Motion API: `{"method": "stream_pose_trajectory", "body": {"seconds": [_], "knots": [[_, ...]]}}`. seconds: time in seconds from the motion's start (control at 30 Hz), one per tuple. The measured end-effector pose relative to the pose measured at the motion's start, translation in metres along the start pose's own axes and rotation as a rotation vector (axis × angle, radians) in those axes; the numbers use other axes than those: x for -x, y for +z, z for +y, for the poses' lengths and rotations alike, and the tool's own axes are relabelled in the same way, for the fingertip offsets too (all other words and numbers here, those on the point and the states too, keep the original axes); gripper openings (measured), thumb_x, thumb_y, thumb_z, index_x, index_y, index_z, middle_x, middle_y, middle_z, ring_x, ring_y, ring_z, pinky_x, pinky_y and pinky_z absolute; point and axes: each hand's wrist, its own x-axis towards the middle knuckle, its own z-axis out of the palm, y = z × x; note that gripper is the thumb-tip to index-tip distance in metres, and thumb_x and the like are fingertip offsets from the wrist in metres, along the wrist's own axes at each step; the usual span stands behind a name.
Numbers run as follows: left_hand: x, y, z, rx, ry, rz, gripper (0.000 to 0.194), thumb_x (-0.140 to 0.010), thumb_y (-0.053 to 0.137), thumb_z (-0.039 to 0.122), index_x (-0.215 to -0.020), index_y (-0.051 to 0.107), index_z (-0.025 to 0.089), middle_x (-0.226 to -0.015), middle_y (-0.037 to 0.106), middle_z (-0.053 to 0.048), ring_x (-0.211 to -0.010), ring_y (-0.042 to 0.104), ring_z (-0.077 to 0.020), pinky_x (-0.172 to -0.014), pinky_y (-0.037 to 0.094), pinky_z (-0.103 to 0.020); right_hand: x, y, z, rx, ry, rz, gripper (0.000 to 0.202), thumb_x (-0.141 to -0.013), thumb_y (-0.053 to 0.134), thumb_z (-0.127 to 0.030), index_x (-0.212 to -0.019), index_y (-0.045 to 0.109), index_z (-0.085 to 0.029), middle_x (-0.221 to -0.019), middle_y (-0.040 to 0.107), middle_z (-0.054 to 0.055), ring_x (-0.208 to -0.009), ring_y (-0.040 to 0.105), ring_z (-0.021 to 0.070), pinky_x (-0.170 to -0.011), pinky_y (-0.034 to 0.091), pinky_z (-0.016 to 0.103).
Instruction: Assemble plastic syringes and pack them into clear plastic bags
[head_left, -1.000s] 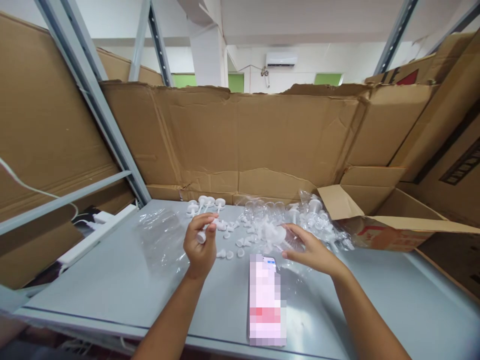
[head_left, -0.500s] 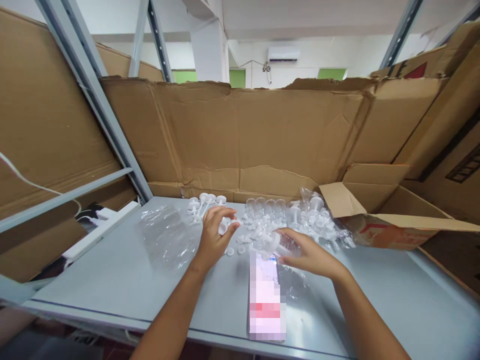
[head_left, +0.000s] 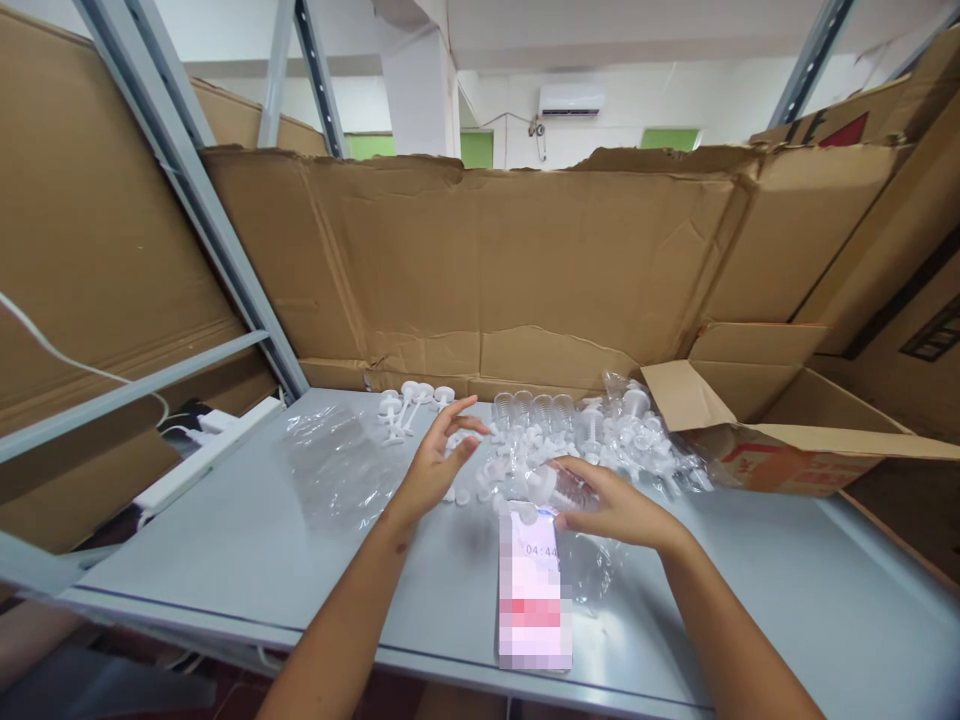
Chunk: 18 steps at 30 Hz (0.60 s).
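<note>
My right hand (head_left: pixel 607 505) is closed around a clear ribbed plastic cylinder (head_left: pixel 574 492) with a white end (head_left: pixel 541 485) that points left. My left hand (head_left: pixel 442 455) is open above the table, fingers apart, with nothing visible in it. Small white plastic pieces (head_left: pixel 491 470) lie loose between the two hands, some of them ring-shaped. Behind them several clear ribbed cylinders (head_left: pixel 532 410) stand in a row. White stemmed parts with round discs (head_left: pixel 409 400) lie beyond my left hand. Below the hands rests a phone (head_left: pixel 534 590) with a lit screen.
A flat clear plastic bag (head_left: pixel 330 470) lies at left, and a bag of white parts (head_left: pixel 649 430) at back right. An open cardboard box (head_left: pixel 810 460) stands on the right. Cardboard (head_left: pixel 480 260) walls the back; a power strip (head_left: pixel 206 455) runs along the left edge.
My left hand has opened and its fingers have risen slightly; the small white piece it pinched is no longer in it. My right hand keeps the cylinder in nearly the same place.
</note>
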Motion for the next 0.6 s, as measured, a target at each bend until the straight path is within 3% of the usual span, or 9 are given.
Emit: {"method": "stream_pose_trajectory", "body": {"seconds": [0.13, 0.2, 0.27, 0.33, 0.43, 0.6], "knots": [[-0.004, -0.006, -0.007, 0.197, 0.007, 0.305, 0.036, -0.081, 0.046, 0.044, -0.109, 0.049, 0.021, -0.102, 0.058, -0.007, -0.103, 0.053, -0.0181, -0.093, 0.036, -0.035, -0.003, 0.004, 0.005, 0.014, 0.000, 0.147, 0.049, -0.071, 0.063, -0.033, -0.116, 0.046, -0.027, -0.112, 0.056, 0.004, -0.096, 0.055, 0.0225, -0.082, 0.045, 0.036], [-0.007, -0.011, -0.011, 0.187, 0.006, 0.423, 0.033, -0.081, 0.046, 0.043, -0.104, 0.050, 0.021, -0.101, 0.058, -0.006, -0.099, 0.055, -0.0171, -0.091, 0.039, -0.034, -0.003, 0.005, 0.007, 0.057, -0.032, 0.360, 0.050, -0.073, 0.061, -0.034, -0.118, 0.043, -0.026, -0.117, 0.053, 0.006, -0.102, 0.053, 0.0233, -0.084, 0.044, 0.036], [-0.008, -0.013, -0.016, 0.056, -0.010, 0.437, 0.031, -0.079, 0.050, 0.042, -0.100, 0.052, 0.020, -0.099, 0.058, -0.006, -0.095, 0.055, -0.0171, -0.088, 0.040, -0.034, -0.001, 0.003, 0.005, 0.158, -0.113, 0.571, 0.051, -0.073, 0.061, -0.033, -0.119, 0.041, -0.025, -0.119, 0.052, 0.007, -0.105, 0.050, 0.0242, -0.087, 0.042, 0.037], [-0.008, -0.011, -0.019, -0.129, -0.031, 0.335, 0.028, -0.076, 0.054, 0.039, -0.096, 0.055, 0.019, -0.097, 0.059, -0.006, -0.093, 0.055, -0.0178, -0.088, 0.039, -0.034, 0.003, -0.001, 0.001, 0.286, -0.202, 0.649, 0.052, -0.072, 0.063, -0.031, -0.119, 0.041, -0.026, -0.117, 0.053, 0.007, -0.106, 0.050, 0.0249, -0.089, 0.040, 0.039], [-0.004, -0.001, -0.017, -0.265, -0.040, 0.093, 0.022, -0.076, 0.054, 0.032, -0.093, 0.058, 0.019, -0.097, 0.060, -0.005, -0.095, 0.054, -0.0186, -0.091, 0.037, -0.035, 0.009, -0.006, -0.003, 0.365, -0.215, 0.583, 0.052, -0.073, 0.062, -0.030, -0.121, 0.041, -0.027, -0.117, 0.054, 0.007, -0.106, 0.050, 0.0248, -0.089, 0.040, 0.039], [0.007, 0.018, -0.011, -0.080, -0.085, -0.301, 0.034, -0.074, 0.059, 0.027, -0.107, 0.054, 0.022, -0.110, 0.057, -0.007, -0.104, 0.051, -0.0202, -0.093, 0.036, -0.035, 0.008, -0.006, -0.003, 0.304, -0.123, 0.494, 0.052, -0.074, 0.060, -0.033, -0.122, 0.041, -0.027, -0.120, 0.053, 0.006, -0.108, 0.049, 0.0243, -0.091, 0.040, 0.039]]}}
